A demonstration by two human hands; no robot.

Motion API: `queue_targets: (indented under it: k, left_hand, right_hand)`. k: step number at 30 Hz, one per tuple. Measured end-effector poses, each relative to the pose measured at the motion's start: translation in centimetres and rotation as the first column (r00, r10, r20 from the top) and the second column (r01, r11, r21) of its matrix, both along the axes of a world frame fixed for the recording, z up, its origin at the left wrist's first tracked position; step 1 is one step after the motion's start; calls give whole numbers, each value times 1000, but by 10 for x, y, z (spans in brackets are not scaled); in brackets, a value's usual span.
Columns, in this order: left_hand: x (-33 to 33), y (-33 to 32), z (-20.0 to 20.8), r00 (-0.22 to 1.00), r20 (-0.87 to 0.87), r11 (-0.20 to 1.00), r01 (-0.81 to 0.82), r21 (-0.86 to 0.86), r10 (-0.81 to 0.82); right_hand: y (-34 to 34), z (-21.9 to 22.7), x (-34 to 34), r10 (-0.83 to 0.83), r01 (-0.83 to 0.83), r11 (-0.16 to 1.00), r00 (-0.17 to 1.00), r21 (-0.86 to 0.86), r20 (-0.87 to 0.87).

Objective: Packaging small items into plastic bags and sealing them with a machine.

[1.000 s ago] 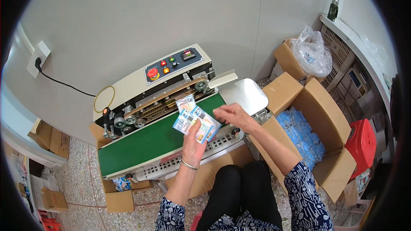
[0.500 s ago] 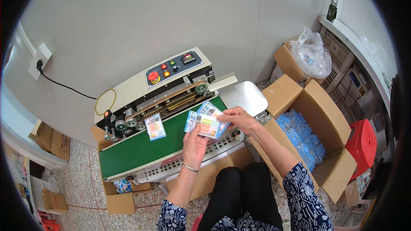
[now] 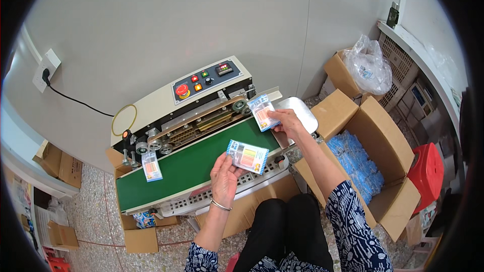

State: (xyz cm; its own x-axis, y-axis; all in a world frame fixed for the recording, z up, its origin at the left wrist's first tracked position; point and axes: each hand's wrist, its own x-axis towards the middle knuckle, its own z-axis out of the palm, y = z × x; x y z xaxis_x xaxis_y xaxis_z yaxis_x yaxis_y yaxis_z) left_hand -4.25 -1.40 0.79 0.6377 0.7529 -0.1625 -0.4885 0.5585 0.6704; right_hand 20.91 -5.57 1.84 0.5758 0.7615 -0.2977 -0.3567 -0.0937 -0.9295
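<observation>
My left hand (image 3: 225, 177) grips a small blue-and-white plastic packet (image 3: 248, 156) by its left end, just above the near edge of the green conveyor belt (image 3: 186, 168). Coloured strips show through the packet's clear middle. In my right hand (image 3: 288, 122) is a similar packet (image 3: 263, 113), held by its lower right side. Its upper end is at the right, infeed end of the band sealing machine (image 3: 176, 106), beside the rollers. A third packet (image 3: 151, 166) stands on the belt at the left, its top edge at the sealer's rollers.
An open carton (image 3: 385, 141) holding many blue packets (image 3: 355, 166) stands at my right, beside a red stool (image 3: 426, 174). Behind it, a clear plastic bag (image 3: 370, 68) tops another box. A metal plate (image 3: 298, 113) adjoins the belt. Below the belt's left end is a smaller carton (image 3: 142, 239).
The two packets held together are now apart, one in each hand. My right hand has moved its packet up to the sealer's right end. The packet on the belt has travelled left.
</observation>
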Motion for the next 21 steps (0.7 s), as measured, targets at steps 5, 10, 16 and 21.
queue_targets:
  k: [5,10,16,21]
  left_hand:
    - [-17,-10,-13,999,-38,999,23,22,-22]
    - [-13,-15,-13,997,-38,997,75,17,-74]
    - [-10,3,-3,998,-51,997,34,73,-31]
    - [12,0,-1,999,-17,997,39,69,-38]
  right_hand:
    - [26,-2,-9,112,-109,993,990,-42,91]
    - [40,-4,-29,202,-118,974,846,-195,493]
    - [-13,38,-63,243,-180,970,652,-165,718]
    - [-44,43,-71,592,-575,797,687,-183,421]
